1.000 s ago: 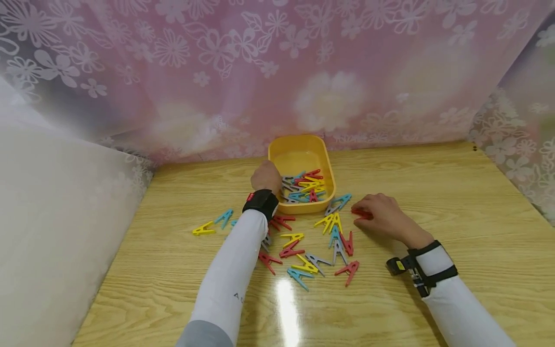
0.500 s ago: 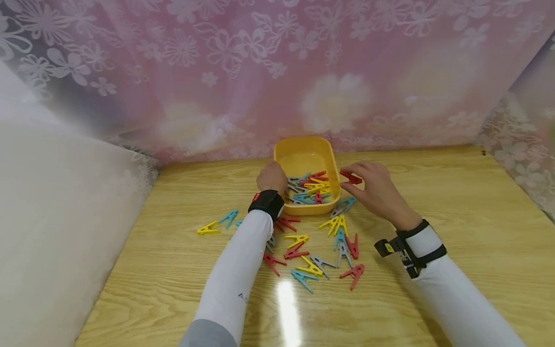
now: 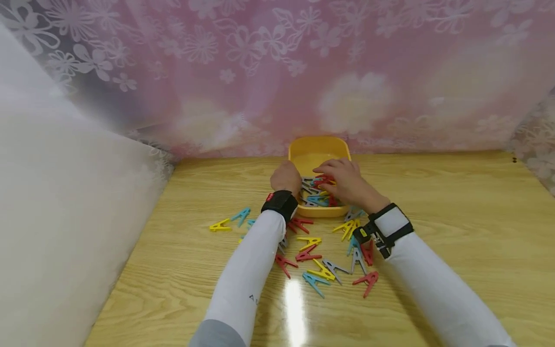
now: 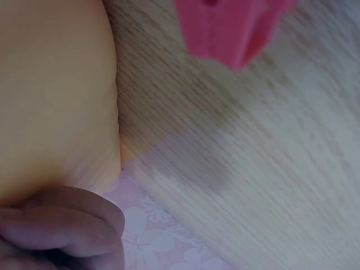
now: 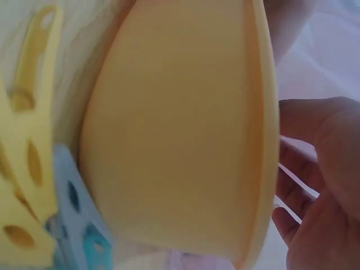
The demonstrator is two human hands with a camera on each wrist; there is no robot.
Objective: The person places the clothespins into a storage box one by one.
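Observation:
A yellow plastic tub (image 3: pixel 323 212) stands at the back of the table, holding several clothespins in grey, blue, red and yellow. My left hand (image 3: pixel 286 176) grips its left rim; in the left wrist view the curled fingers (image 4: pixel 67 228) show beside the tub wall (image 4: pixel 56 101). Over the tub's inside is my right hand (image 3: pixel 345 182), thumb and fingers parted, with red clothespins (image 3: pixel 323 183) lying beneath them. In the right wrist view the tub's outer wall (image 5: pixel 180 129) partly hides that hand (image 5: pixel 337 163), and its fingertips are behind the rim.
Loose clothespins lie on the wooden table (image 3: pixel 173 270) in front of the tub, among them a red one (image 3: pixel 367 282), a blue one (image 3: pixel 315 282) and a yellow one (image 3: pixel 220 225) off left. A pink floral cloth (image 3: pixel 251 96) hangs right behind the tub.
My right hand has lifted a red clothespin from the table, carried it left over the tub and parted its fingers. My left hand has stayed on the rim. The head view has turned slightly.

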